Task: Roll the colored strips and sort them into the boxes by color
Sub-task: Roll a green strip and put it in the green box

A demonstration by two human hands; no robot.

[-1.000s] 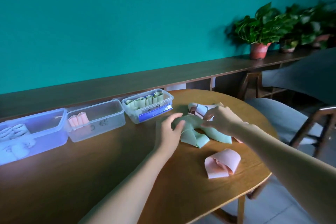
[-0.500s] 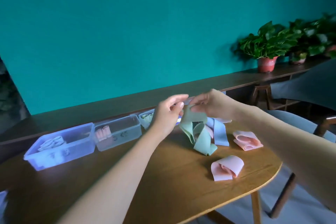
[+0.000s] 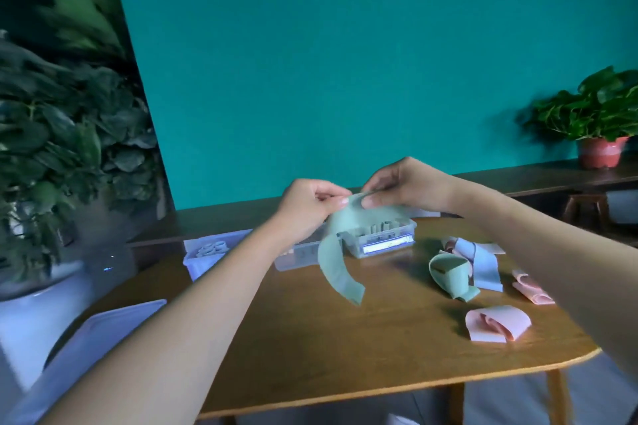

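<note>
So the person's got a green strip up in the air over the table, left hand and right hand both pinching its top end between thumb and fingertips, the rest of it dangling loose down toward the wood. Looks to me like the rolling on this one is only just starting, nothing wound up yet as far as I can see. Progress-wise I'd call it partway: the box with green rolls right behind the strip already has a row in it, the middle box is mostly hidden by the left arm so I can't tell what's inside, and the far-left box has some pale rolls. Still waiting on the table: another green strip curled loosely, a light blue strip just beside it, and two pink strips near the right edge. Around that there's a flat pale lid or tray at lower left, a big leafy plant on the left and a potted plant on the ledge. Nothing really blocks the boxes except the hanging strip itself.
</note>
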